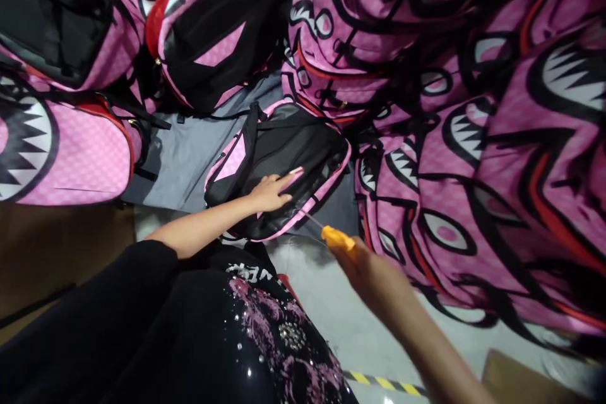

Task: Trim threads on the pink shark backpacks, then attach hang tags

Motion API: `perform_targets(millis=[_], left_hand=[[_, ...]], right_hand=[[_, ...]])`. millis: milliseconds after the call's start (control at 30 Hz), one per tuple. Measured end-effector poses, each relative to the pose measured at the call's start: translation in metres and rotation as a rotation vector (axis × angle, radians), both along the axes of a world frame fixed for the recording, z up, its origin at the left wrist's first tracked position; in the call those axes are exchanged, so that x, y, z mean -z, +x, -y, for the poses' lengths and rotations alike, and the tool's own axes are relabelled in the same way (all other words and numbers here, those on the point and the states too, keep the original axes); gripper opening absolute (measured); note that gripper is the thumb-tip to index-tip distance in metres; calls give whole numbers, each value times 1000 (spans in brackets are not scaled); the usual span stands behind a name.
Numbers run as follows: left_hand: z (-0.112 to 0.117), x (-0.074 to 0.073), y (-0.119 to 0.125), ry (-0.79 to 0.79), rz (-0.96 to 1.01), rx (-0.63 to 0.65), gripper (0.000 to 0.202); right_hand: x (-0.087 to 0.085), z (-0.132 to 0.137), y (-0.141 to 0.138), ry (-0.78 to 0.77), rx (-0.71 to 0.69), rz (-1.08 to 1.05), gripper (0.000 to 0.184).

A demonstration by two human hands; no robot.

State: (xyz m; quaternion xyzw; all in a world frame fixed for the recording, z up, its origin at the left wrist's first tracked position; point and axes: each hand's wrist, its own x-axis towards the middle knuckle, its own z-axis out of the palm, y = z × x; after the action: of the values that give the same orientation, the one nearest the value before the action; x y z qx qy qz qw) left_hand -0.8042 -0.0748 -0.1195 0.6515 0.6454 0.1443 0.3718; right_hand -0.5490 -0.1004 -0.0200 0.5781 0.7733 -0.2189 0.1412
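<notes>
A pink backpack with a black back panel (284, 158) lies back-up on a grey sheet in front of me. My left hand (273, 190) rests flat on the black panel, fingers stretched out. My right hand (364, 265) is closed around a small tool with an orange handle (337, 239); its thin metal tip points at the lower pink edge of the backpack, just right of my left hand. The right hand's fingers are mostly hidden behind the hand itself.
Piles of pink backpacks printed with shark mouths and eyes (473, 107) surround the spot on the right, top and left (61, 151). A grey sheet (184, 158) lies under the bag. Pale floor with a yellow-black stripe (379, 382) shows below, and brown cardboard (57, 252) at left.
</notes>
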Motion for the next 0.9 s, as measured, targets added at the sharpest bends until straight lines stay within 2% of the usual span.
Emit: perform_targets(millis=[67,133,167,233,300,333,367,433,500,633,767,833,900], left_hand=[[5,-6,-20,7,48,42,76],[18,-13,-47,142,84,9,72],[26,-15,-62,230,93,-84,67],[42,-13,-92,318,100,-420,57],[51,-6,-119,153,231,-782,45],[53,-2,-129,17,339,-899,36],[54,2,-137,-114,452,-963,27],[51,6,-146,-284,634,-979,16],[47,7,-150,-349,709,-957,18],[45,12,-144,-424,828,-966,16],[47,16,-136,-450,900,-962,14],[45,15,-137,-479,914,-946,12],[42,11,-140,-531,924,-927,16]], right_hand=[[14,55,-17,-90,37,96,39],[32,104,-39,-170,68,170,34],[41,122,-51,-181,79,195,32],[63,147,-75,-132,91,238,31],[86,155,-94,-54,106,268,35],[97,156,-102,-16,121,277,37],[107,156,-108,18,141,285,39],[122,158,-114,60,192,295,41],[129,162,-115,71,234,292,42],[124,165,-108,76,245,320,42],[116,149,-108,41,192,252,44],[118,141,-108,36,187,215,45],[122,137,-105,75,242,224,41]])
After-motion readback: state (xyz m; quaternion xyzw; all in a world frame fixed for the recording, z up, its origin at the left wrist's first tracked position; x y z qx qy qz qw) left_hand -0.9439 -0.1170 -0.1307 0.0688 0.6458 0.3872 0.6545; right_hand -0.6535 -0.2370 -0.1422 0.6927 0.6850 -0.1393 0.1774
